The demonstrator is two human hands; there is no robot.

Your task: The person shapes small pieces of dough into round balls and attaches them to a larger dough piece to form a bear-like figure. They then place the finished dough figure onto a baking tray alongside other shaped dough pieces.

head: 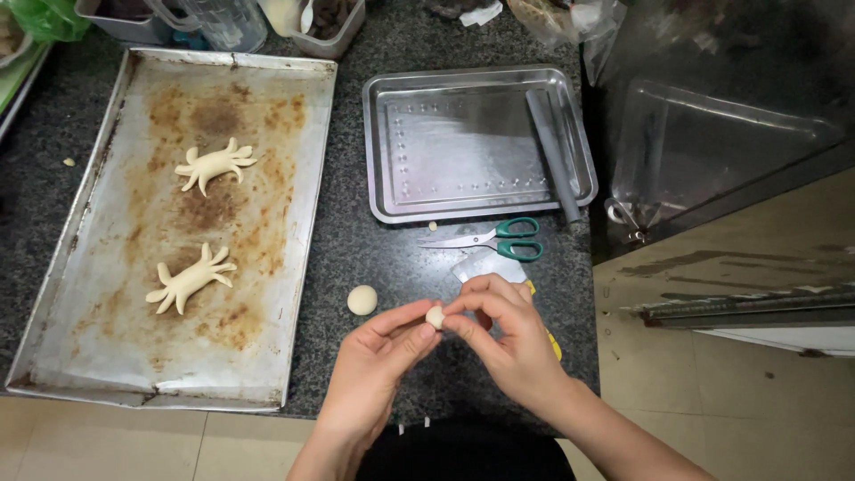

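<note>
Both hands are working one tiny dough ball (pixel 435 316), pinched between the fingertips of the left hand (pixel 378 356) and the right hand (pixel 508 334), held just above the front edge of the dark speckled counter (pixel 374 240). Left thumb and index finger close in from the left, and the right fingers curl over it from the other side, wrists angled inward toward each other. A bigger dough ball (pixel 362 299) sits on the counter just left of the hands. Behind them lie green-handled scissors (pixel 494 239) on a bit of white paper (pixel 488 265). Something yellow peeks out under the right hand; can't really tell what. Further back is a shiny steel tray (pixel 463 147) with a gray rolling stick (pixel 554 156) resting on its right side. The big stained baking sheet (pixel 116 294) on the left carries two crab-shaped dough pieces (pixel 214 163), one toward the back and one (pixel 189 278) toward the front.
</note>
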